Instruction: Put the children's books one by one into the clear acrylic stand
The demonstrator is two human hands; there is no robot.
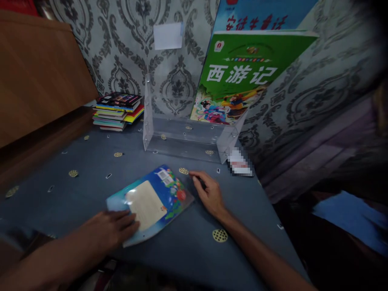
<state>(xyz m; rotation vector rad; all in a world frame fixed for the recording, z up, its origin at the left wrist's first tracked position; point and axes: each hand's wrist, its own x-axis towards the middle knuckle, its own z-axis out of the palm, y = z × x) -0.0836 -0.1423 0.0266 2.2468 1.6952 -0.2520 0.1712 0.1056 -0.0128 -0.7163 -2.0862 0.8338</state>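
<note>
A picture book point(145, 202) with a blue cover, a pale text panel and a barcode lies slantwise near the table's front. My left hand point(117, 228) grips its left edge, fingers over the cover and the thumb hidden from view. Just off the book's right corner, my right hand point(209, 194) rests near the tabletop. Its fingers are loosely bent, the index finger and thumb are a little apart, and nothing shows between them. Behind the book stands a clear acrylic rack point(182, 147), with a green book point(236, 76) upright at its right side.
A blue book point(257, 14) stands behind the green one. Several books form a stack point(117, 111) left of the rack. A blurred white item point(241, 161) sits by the rack's right foot. A wooden panel point(42, 72) rises at left. The patterned tablecloth point(91, 161) ends at right.
</note>
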